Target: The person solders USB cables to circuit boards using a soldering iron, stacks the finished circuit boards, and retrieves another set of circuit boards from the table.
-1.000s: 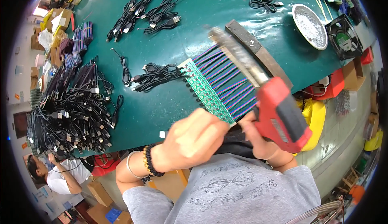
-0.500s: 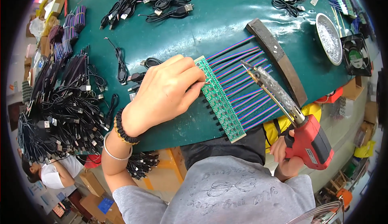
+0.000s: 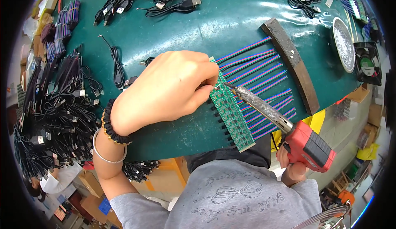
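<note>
Green PCB panel (image 3: 234, 115) lies on the green tabletop (image 3: 165, 35), in front of the person, set on a slant; its upper end is partly hidden under the L hand (image 3: 173, 88). L thumb & index are tips together, pinched on a thin wire (image 3: 216, 87) at the panel's upper L edge; other L fingers curl in behind, tips mostly hidden. Black beaded bracelet (image 3: 111, 123) & silver bangle (image 3: 108, 158) on L wrist, lower L of panel.

R hand (image 3: 291, 167), lower R of panel, has fingers wrapped round the red/blk handle of a pistol-grip soldering iron (image 3: 309, 146); grip closed, some fingertips hidden behind the handle. Iron's barrel runs up-L over the ribbon leads, tip right by the L fingertips at the panel's upper part; can't tell if tip touches PCB or wire.

Multicolour ribbon leads (image 3: 268, 71) fan out from the panel's R edge, approx parallel, w/ free ends near a dark bar (image 3: 295, 66) R of panel. Small blk parts stick out along the panel's L edge. Well L of panel: big heap of blk USB cables (image 3: 62, 117); btwn heap & panel, a single coiled cable (image 3: 117, 66). Up-L of panel, more USB cables (image 3: 181, 6). Far R of panel, a blk fan (image 3: 368, 64)
</note>
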Demonstrator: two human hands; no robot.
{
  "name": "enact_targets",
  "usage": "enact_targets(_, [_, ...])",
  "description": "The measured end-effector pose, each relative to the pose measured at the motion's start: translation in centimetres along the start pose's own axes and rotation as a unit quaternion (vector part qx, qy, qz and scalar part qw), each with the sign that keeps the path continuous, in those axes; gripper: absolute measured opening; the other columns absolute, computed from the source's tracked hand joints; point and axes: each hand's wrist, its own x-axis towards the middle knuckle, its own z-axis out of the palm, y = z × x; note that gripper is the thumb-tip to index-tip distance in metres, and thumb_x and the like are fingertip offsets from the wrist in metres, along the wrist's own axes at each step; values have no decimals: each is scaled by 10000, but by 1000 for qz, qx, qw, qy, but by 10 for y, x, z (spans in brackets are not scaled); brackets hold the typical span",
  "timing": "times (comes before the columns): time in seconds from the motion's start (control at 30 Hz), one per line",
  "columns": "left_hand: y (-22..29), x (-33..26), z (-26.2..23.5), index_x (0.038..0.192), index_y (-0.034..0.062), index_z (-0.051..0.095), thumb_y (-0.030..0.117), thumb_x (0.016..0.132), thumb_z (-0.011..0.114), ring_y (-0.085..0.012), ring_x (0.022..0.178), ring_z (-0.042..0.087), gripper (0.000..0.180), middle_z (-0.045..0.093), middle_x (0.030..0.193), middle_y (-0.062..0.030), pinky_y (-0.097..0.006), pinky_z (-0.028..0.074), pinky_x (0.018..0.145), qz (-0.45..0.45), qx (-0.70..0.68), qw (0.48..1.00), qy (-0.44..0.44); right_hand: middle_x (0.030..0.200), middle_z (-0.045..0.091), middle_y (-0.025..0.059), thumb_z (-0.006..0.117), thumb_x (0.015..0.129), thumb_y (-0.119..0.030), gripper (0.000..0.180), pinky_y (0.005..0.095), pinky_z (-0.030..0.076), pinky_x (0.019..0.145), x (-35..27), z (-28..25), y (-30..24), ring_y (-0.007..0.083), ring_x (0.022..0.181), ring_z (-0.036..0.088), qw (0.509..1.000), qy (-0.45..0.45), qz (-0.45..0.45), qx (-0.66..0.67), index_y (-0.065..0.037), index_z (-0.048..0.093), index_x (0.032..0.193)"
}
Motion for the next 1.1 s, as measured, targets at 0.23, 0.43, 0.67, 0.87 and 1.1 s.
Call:
enact_targets(0.23, [-4, 9, -8, 771, -6, 616, 33, 720, 670, -266, 618, 578, 84, 589, 685, -123, -347, 457, 556, -28, -33, 997, -59, 573, 509, 13, 413, 690, -8, 198, 234, 368, 469, 4, 19, -5, 105, 482, 494, 994, 111, -5, -16, -18, 425, 888])
enact_targets(0.43, [-5, 14, -10, 748, -8, 623, 35, 709, 670, -228, 591, 573, 74, 588, 662, -112, -328, 460, 549, -55, -41, 993, -94, 592, 521, -7, 472, 746, -41, 32, 260, 383, 512, -1, 10, -7, 107, 515, 514, 992, 76, 12, -104, -67, 488, 754])
enact_targets(0.67, [-5, 14, -9, 737, -11, 618, 26, 702, 661, -208, 579, 563, 67, 584, 656, -102, -315, 455, 538, -64, -53, 992, -92, 623, 537, 1, 545, 744, -50, 138, 277, 379, 520, -9, 16, -2, 136, 544, 535, 973, 142, 37, -178, -101, 516, 620])
enact_targets(0.87, [-5, 14, -9, 736, -14, 616, 25, 702, 659, -204, 580, 560, 68, 582, 652, -101, -310, 457, 541, -63, -60, 992, -88, 617, 541, 6, 541, 736, -32, 133, 280, 353, 490, -14, 16, -2, 157, 516, 527, 977, 171, 1, -125, -93, 550, 618])
enact_targets(1.1, [-4, 14, -9, 735, -18, 612, 30, 699, 659, -209, 583, 562, 77, 581, 652, -104, -313, 458, 543, -59, -54, 993, -86, 553, 514, 8, 475, 722, 19, 167, 274, 347, 467, -4, 17, -3, 150, 476, 505, 985, 138, -13, -104, -86, 542, 611])
